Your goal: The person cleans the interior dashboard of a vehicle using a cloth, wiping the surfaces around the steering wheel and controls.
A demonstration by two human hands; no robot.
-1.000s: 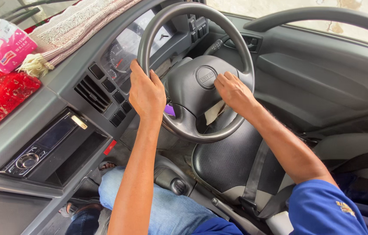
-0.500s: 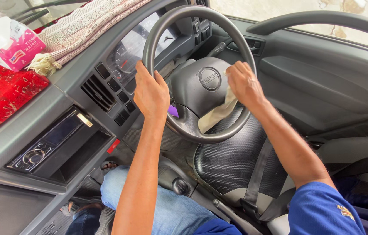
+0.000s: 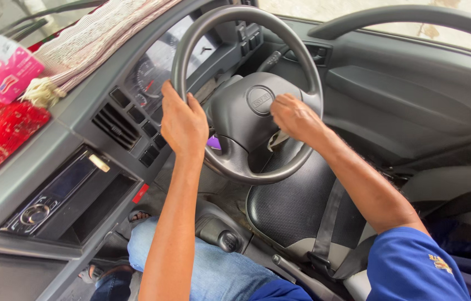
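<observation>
The right hand is motion-blurred and covers most of the pale cloth. The left hand hides part of the steering wheel rim. The picture's left edge crops the pink tissue pack.

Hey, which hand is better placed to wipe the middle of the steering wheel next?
Probably the right hand: it holds the cloth against the hub, while the left hand grips the rim.

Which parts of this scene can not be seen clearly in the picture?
- Cloth, head view: mostly hidden under the right hand.
- Steering wheel rim: one stretch covered by the left hand.
- Gauges: too small and glared to read.
- Tissue pack: cut off by the left edge.
</observation>
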